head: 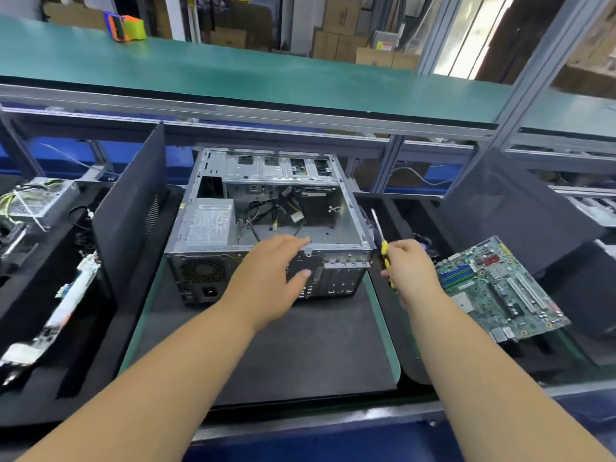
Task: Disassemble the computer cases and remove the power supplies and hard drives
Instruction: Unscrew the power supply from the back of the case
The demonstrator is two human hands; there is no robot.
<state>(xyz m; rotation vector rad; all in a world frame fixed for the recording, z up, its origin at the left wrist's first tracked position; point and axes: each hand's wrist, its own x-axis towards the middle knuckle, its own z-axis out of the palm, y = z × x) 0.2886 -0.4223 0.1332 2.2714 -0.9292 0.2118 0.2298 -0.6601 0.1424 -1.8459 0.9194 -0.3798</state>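
Left hand [266, 278] is open, fingers straight, reaching over the near rim of the computer case [266, 225], thumb down its rear panel; contact or just above, can't tell. Right hand [411, 265] grips a yellow-handled screwdriver [383, 248], shaft pointing up and away beside the case's right near corner, tip not on any screw.

Case lies on its side on a dark mat [283, 345] mid-counter, side panel already off, interior exposed. Motherboard [496, 291] is out, lying toward the counter's right edge. Power supply [210, 225] sits in the case's near-left corner, not yet removed; loose cables [266, 215] lie on the case floor. A drive looks still mounted in the bay [313, 195] at the far end, hard to confirm.

A black panel [133, 208] stands left of the case. Another power supply [40, 201] rests at the counter's far left edge, likely from a previous case.

Judgement: roughly midway, with power supply and drive extraction left.
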